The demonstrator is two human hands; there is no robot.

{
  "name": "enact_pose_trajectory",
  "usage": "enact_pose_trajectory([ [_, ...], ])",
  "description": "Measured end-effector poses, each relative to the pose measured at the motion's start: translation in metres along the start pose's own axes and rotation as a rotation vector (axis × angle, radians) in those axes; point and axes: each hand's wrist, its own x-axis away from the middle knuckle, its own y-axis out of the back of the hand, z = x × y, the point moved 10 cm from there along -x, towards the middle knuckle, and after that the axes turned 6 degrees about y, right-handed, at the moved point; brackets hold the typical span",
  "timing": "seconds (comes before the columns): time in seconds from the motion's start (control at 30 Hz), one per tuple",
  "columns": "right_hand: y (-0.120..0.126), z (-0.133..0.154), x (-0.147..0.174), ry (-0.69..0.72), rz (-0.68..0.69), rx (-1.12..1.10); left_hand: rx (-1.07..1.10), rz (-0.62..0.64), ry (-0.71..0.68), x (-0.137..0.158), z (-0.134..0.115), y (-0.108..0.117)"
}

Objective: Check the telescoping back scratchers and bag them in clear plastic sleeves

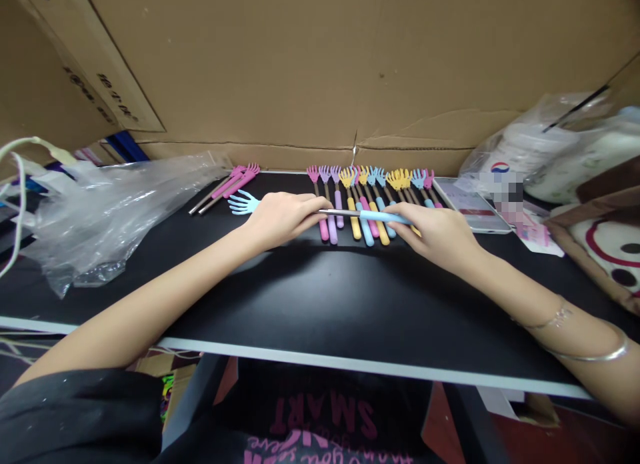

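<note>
My left hand (286, 219) is closed over the neck of a blue back scratcher (381, 217), the thumb and fingers pinching its metal rod, and the spread blue claw pokes out beyond my knuckles on the left. My right hand (436, 236) grips the other end, thumb and fingertips clamped on the blue handle, with the lower fingers loosely curled. The two hands are apart, with a stretch of shiny rod and handle bare between them, and I hold the scratcher nearly level, so that it crosses my view of a row of back scratchers (367, 232). Those lie side by side on the black table (320, 311), in pink, purple, yellow and blue, claws toward the cardboard wall (320, 64) and handles toward me.

Left of the row, two pink back scratchers (243, 179) lie slanted, close together. Farther left is a crumpled clear plastic bag (125, 214), with a white cable (21, 217) at its side. Right of the row I see a flat, pale-edged device (473, 207), then a white cup (530, 154) inside clear plastic. A silver bangle (593, 355) circles my right forearm.
</note>
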Motion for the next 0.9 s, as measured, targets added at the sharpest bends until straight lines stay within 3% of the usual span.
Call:
enact_pose_trajectory([
  [0.27,0.003,-0.002,0.002,0.009,-0.041,-0.035,0.130,0.136,0.040,-0.002,0.006,-0.008],
  [0.43,0.012,0.003,0.001,0.014,-0.078,-0.027,0.450,0.328,0.042,-0.002,0.006,-0.019],
  [0.57,0.013,0.004,0.001,-0.010,-0.064,0.017,0.625,0.394,0.010,0.000,0.001,-0.023],
  [0.73,0.016,0.006,0.001,-0.013,-0.065,0.098,0.716,0.408,-0.022,0.001,-0.003,-0.022],
  [0.9,0.013,0.005,0.002,-0.001,-0.056,0.107,0.563,0.297,0.029,-0.002,0.006,-0.018],
])
